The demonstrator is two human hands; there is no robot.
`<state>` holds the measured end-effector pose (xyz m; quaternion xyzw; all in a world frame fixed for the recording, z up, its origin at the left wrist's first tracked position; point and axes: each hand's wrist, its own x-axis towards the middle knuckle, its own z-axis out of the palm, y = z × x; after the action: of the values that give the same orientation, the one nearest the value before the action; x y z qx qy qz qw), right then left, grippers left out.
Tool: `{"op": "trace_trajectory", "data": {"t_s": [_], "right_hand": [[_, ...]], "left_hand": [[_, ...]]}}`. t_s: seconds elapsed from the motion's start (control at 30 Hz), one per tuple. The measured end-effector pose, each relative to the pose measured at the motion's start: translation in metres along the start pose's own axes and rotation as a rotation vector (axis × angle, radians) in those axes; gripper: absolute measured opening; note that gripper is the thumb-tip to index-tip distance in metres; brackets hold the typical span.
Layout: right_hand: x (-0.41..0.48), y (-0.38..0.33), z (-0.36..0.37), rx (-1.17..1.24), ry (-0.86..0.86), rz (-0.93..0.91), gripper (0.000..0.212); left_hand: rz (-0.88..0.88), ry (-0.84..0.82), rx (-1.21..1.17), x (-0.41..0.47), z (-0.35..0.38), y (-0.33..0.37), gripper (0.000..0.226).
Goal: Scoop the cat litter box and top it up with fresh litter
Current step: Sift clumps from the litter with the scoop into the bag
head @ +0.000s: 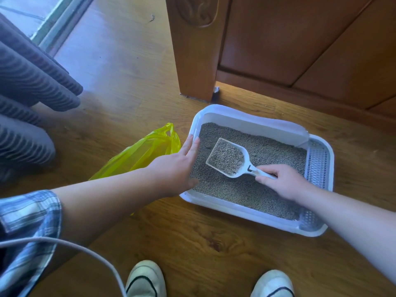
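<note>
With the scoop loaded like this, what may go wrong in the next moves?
1. The white plastic scoop, held by the right hand, is full of grey litter; granules may fall on the wooden floor on the way out of the white litter box.
2. The yellow plastic bag lies slack beside the box, and the left hand rests on the rim, so emptying could miss its mouth.

Wooden floor (128, 71); carved wooden cabinet (278, 39) stands at the far side; grey ribbed fabric (32, 82) hangs at left; white cable (85, 251) crosses lower left.
</note>
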<state>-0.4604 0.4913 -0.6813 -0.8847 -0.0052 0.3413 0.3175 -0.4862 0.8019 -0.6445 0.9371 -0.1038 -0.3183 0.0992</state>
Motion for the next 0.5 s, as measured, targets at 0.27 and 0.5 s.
{"op": "trace_trajectory", "data": {"t_s": [0.27, 0.5], "right_hand": [[-0.016, 0.000, -0.018, -0.050, 0.084, 0.026, 0.018], [-0.026, -0.012, -0.029, -0.105, 0.099, 0.027, 0.029]], "left_hand": [[-0.108, 0.121, -0.016, 0.012, -0.004, 0.024, 0.089], [-0.074, 0.164, -0.028, 0.019, -0.007, 0.022, 0.088]]}}
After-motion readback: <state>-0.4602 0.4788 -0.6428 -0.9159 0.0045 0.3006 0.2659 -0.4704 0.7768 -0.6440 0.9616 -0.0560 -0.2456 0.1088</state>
